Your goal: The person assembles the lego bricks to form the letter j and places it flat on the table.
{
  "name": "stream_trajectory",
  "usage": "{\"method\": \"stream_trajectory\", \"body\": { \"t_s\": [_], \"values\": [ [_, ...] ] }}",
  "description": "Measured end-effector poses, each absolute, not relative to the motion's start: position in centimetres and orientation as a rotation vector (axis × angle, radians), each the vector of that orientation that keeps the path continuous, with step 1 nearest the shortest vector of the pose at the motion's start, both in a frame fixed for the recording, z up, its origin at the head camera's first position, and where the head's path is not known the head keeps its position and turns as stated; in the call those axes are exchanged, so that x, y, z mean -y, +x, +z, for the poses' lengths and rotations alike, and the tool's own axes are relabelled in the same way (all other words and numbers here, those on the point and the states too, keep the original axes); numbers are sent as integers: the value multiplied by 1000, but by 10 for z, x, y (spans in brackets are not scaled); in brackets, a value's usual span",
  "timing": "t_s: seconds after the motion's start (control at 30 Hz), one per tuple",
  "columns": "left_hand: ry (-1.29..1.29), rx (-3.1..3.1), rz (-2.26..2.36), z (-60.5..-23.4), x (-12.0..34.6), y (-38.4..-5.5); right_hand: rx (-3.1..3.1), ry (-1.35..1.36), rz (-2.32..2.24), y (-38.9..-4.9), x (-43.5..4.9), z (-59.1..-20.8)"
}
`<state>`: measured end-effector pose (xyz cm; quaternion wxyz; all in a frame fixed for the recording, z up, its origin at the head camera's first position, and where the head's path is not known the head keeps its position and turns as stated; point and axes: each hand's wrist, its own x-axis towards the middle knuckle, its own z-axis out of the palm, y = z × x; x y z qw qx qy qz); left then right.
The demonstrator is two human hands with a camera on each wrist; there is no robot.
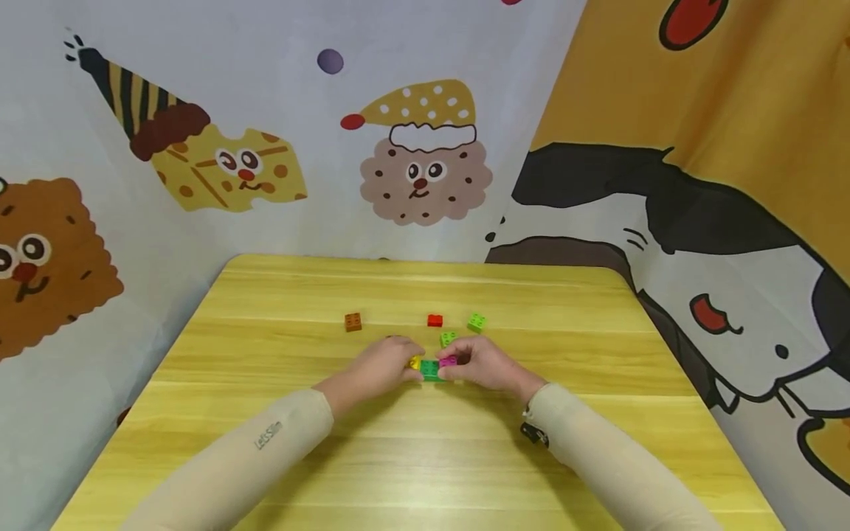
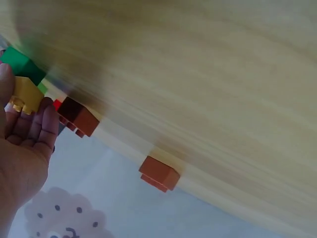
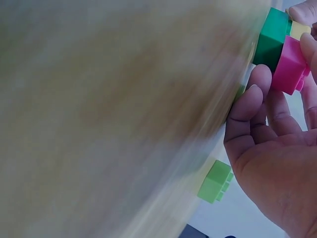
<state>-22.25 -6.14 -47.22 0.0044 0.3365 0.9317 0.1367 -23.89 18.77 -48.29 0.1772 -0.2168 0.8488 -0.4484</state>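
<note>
Near the middle of the table, a green toy building brick [image 1: 430, 369] lies between both hands. The left hand [image 1: 383, 363] pinches a yellow brick [image 2: 27, 94] at the green brick's left end. On the other side, the right hand [image 1: 488, 363] holds a magenta brick [image 3: 290, 64] between thumb and fingers, against the studded side of the green brick [image 3: 273, 39]. Fingers hide part of the yellow brick in the head view. A light green brick [image 1: 448, 338] lies just beyond the right fingertips. Close by the left fingers is a dark brown brick [image 2: 78, 117].
Farther back on the wooden table [image 1: 425, 457] are an orange-brown brick [image 1: 353, 322], a red brick [image 1: 434, 321] and a second light green brick [image 1: 477, 322]. A cartoon-printed curtain [image 1: 279, 243] hangs behind the table's far edge.
</note>
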Motion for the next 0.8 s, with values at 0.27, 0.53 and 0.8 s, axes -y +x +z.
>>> {"method": "stream_trajectory", "body": {
  "t_s": [0.27,0.53,0.8],
  "values": [
    [1090,-2879,373,-468,49,-226,-2365,-583,-1294,-241,-188,-483],
    [1046,-2897,408,-468,48,-226,-2389,-581,-1263,-241,-188,-482],
    [1026,-2900,417,-470,49,-228,-2393,-597,-1268,-239,-187,-484]
  ]
}}
